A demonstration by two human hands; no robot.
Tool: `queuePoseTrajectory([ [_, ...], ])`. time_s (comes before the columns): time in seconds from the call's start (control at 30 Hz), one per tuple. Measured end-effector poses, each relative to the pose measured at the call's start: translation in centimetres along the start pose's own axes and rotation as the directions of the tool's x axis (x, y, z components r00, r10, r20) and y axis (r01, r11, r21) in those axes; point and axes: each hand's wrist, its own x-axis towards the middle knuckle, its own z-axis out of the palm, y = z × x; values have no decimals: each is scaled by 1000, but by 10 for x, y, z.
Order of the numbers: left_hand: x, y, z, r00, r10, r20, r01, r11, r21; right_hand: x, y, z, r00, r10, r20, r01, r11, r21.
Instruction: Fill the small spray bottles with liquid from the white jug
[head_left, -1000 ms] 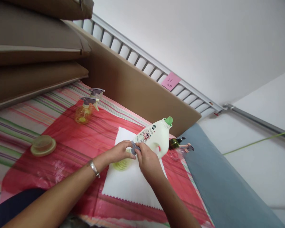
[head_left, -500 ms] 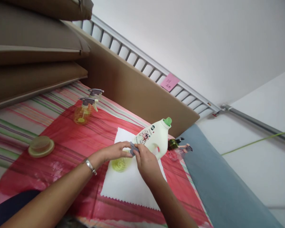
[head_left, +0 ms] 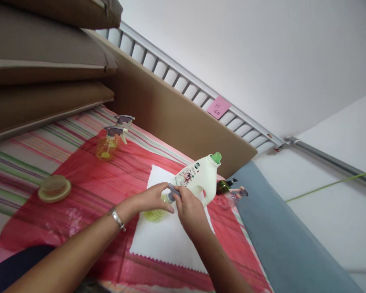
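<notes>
A small clear yellow bottle [head_left: 154, 215] with a grey spray head [head_left: 172, 190] stands tilted in view on a white cloth with zigzag edges [head_left: 171, 246]. My left hand [head_left: 152, 198], with a silver bracelet on its wrist, curls around the bottle's neck, thumb on the near side. The fingers of my right hand [head_left: 187, 205] pinch the grey spray head from the right. Right behind my hands stands a large pale green detergent jug [head_left: 201, 175], its green spout uncovered. Part of the small bottle is hidden by my left hand.
Two spray bottles [head_left: 107, 147] stand at the back left. A round lidded yellowish container [head_left: 54, 188] sits at left on the red sheet [head_left: 106, 181]. Green and pink pump bottles [head_left: 232, 191] lie or stand right of the jug. Brown cushions [head_left: 49, 95] and a board [head_left: 171, 110] bound the back.
The thumb of my left hand has come lower and further right, and the bottle's collar below the spray head now shows. My right hand remains at the spray head.
</notes>
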Motion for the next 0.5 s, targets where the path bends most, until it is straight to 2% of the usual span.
queuePoseTrajectory([
  [0.07, 1, -2, 7, 993, -1, -115, 9, 998, 67, 0, 0, 0, 1000, 4, 2, -4, 1000, -1],
  [0.13, 2, -5, 12, 989, 17, -150, -2, 996, 95, 0, 0, 0, 1000, -3, 1, 3, 1000, -7],
  [0.33, 5, -7, 6, 996, 74, -51, -70, 996, 61, 0, 1, 0, 1000, -12, 14, 12, 1000, -13],
  [0.5, 4, -3, 1, 996, 83, 12, -83, 996, 32, -1, 1, -1, 999, -23, 42, 24, 1000, -8],
])
